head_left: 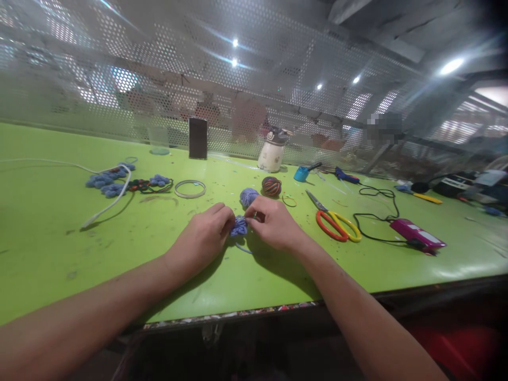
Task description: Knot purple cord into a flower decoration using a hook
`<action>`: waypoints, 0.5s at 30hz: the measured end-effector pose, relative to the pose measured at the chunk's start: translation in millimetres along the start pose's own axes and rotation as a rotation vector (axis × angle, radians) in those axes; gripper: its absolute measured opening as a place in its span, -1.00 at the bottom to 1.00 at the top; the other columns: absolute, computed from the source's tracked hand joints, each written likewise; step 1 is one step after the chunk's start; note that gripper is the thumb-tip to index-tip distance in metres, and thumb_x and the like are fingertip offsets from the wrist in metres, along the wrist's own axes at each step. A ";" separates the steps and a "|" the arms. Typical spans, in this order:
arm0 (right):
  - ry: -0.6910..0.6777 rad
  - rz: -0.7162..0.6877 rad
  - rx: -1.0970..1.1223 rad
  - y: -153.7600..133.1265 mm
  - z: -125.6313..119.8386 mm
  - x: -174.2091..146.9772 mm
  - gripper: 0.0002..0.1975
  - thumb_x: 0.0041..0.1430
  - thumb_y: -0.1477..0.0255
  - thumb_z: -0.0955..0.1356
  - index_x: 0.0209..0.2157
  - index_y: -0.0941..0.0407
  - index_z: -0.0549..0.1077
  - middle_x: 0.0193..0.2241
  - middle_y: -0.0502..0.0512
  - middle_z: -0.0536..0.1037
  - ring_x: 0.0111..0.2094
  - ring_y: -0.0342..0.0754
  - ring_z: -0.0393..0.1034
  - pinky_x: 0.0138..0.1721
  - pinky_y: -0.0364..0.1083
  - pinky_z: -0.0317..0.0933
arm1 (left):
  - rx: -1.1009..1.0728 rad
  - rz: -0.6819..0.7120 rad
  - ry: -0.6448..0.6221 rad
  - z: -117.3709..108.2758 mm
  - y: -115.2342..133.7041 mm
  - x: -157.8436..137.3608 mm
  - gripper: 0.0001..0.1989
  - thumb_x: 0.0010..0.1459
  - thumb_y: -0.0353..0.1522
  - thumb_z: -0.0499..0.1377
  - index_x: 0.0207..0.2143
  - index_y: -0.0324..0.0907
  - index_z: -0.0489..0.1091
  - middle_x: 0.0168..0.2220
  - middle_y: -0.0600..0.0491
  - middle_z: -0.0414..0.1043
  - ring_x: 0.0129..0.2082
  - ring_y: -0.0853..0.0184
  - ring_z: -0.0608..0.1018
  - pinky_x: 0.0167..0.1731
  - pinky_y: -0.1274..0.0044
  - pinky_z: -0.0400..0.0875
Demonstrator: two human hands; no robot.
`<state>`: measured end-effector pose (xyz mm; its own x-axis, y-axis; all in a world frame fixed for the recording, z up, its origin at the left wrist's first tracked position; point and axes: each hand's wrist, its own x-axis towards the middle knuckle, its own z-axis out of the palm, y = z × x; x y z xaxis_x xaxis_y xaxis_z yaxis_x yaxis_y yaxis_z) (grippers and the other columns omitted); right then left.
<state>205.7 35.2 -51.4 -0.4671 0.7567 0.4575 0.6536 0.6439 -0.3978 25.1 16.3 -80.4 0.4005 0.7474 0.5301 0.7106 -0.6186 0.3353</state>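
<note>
Between my two hands is a small blue-violet crochet piece point(238, 226), held just above the green table. My left hand point(204, 233) pinches its left edge with thumb and fingertips. At the opposite edge, the fingers of my right hand point(273, 219) are closed on the piece; whether a hook is among them I cannot tell. A strand of yarn point(243, 248) hangs below the piece. Just behind my hands lies a ball of blue-violet yarn point(248, 197), with a dark multicoloured yarn ball point(271, 186) beside it.
Scissors point(337, 225) with red and yellow handles lie right of my hands, near a purple device point(417, 234) on a black cord. Leftward are blue crochet flowers point(111, 180), a white cable point(107, 211) and a ring point(190, 197). A phone point(198, 138) and white jar point(272, 153) stand behind.
</note>
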 end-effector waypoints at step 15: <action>-0.097 0.147 -0.136 0.6 -6.9 -2.1 -0.87 -0.16 0.60 0.28 -0.67 0.20 0.42 -0.61 0.04 0.40 -0.56 -0.18 0.17 -0.51 -0.15 0.00 | -0.006 -0.202 -0.154 -8.3 -3.4 6.9 -0.87 0.10 -0.40 0.09 -0.44 -0.20 0.43 -0.42 -0.02 0.50 -0.42 0.27 0.47 -0.42 0.49 0.23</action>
<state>211.3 33.2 -47.0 -0.4115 0.8529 0.3214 0.7901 0.5096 -0.3407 20.7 21.6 -71.4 0.3350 0.8837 0.3270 0.7818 -0.4544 0.4270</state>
